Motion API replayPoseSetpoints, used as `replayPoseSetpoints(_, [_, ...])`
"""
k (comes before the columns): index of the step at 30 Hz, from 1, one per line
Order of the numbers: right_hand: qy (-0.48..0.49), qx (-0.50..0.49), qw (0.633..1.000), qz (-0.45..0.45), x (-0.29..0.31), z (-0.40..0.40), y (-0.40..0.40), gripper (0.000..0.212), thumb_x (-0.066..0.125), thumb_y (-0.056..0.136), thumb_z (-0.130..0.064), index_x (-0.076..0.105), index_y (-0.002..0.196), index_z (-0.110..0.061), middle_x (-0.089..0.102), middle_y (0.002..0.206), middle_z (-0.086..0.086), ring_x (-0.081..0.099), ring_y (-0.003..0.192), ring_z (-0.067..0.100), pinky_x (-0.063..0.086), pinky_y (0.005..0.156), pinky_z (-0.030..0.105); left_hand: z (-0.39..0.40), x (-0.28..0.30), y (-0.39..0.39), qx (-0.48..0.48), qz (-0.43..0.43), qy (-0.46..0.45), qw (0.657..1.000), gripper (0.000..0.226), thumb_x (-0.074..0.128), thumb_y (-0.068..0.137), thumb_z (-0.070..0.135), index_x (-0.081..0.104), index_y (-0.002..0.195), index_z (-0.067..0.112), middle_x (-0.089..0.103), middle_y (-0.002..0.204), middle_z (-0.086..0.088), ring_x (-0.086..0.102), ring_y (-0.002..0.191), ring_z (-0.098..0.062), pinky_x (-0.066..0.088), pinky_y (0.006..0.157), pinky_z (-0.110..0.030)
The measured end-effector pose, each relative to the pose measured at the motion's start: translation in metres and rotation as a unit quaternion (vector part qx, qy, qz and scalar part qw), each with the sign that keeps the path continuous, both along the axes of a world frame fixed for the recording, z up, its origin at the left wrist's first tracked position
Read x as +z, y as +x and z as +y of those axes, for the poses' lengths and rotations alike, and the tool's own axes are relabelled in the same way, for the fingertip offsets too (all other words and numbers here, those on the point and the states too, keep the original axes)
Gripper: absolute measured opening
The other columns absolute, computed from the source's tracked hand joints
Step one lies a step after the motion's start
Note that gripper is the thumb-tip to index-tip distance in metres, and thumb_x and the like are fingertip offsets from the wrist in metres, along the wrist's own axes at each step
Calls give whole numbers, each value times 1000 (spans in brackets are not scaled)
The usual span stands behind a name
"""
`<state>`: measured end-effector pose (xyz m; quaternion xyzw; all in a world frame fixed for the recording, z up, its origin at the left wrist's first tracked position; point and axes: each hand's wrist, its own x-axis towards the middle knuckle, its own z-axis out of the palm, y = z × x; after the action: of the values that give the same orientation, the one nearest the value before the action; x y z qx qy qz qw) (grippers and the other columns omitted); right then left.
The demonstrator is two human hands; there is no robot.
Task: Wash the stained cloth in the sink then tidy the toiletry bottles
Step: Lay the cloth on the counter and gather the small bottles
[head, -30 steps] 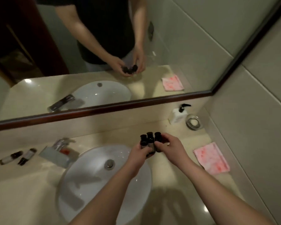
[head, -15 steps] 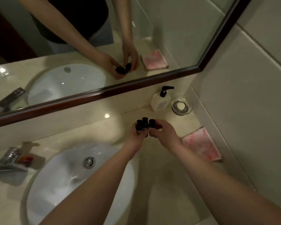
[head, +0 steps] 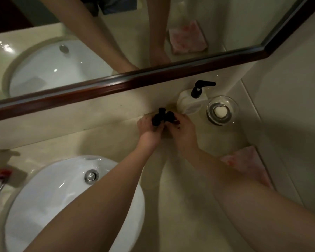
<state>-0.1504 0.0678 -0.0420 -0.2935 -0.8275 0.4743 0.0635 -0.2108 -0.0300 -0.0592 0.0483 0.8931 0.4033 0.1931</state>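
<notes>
The bottles stood bunched at the counter's back edge, left hand and right hand each curled around them, just beside the dispenser. The cloth lay by the right edge.

Back corner of counter: crowded.
Pump dispenser and glass soap dish stand just right of the bottles; bare counter lies left.

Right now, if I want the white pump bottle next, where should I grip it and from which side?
Grip the pump bottle around its squat white body, coming from the front-left. The black nozzle points right, the glass soap dish crowds its right side, and the wall is close behind it.
</notes>
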Motion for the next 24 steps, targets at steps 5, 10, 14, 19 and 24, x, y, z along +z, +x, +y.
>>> replayPoseSetpoints(5, [22,-24,999,-1,-8,-6,-6,32,62,87,-26,60,119,-21,56,108,1,58,95,17,49,87,29,-1,-12,-7,16,37,11,999,33,71,79,15,68,111,9,60,111,-15,53,102,-26,41,90,-25])
replayPoseSetpoints(10, [67,-44,997,-14,-9,-5,-13,37,59,90,-24,58,127,-20,59,120,3,58,105,16,36,88,14,3,-20,-14,13,38,0,999,31,72,77,24,70,106,15,65,104,-10,56,99,-24,37,84,-16])
replayPoseSetpoints(14, [67,-72,995,-22,-10,-10,-19,36,59,89,-23,58,125,-19,61,120,4,58,105,18,35,85,16,7,-15,-16,53,41,34,997,27,68,75,25,70,101,20,70,98,-4,63,92,-24,52,85,-40])
replayPoseSetpoints(19, [66,-116,991,-12,-13,-19,-25,31,57,87,-13,60,118,-12,63,113,8,59,101,21,35,80,16,8,-7,-8,154,-18,131,979,28,69,78,12,51,88,31,65,86,6,63,82,-20,53,73,-36])
replayPoseSetpoints(24, [46,-143,989,6,-14,-22,-30,29,59,86,-13,60,116,-11,66,106,7,62,96,21,47,83,27,7,-3,-5,225,-12,162,961,39,65,72,4,42,79,35,60,88,1,60,77,-19,53,67,-33])
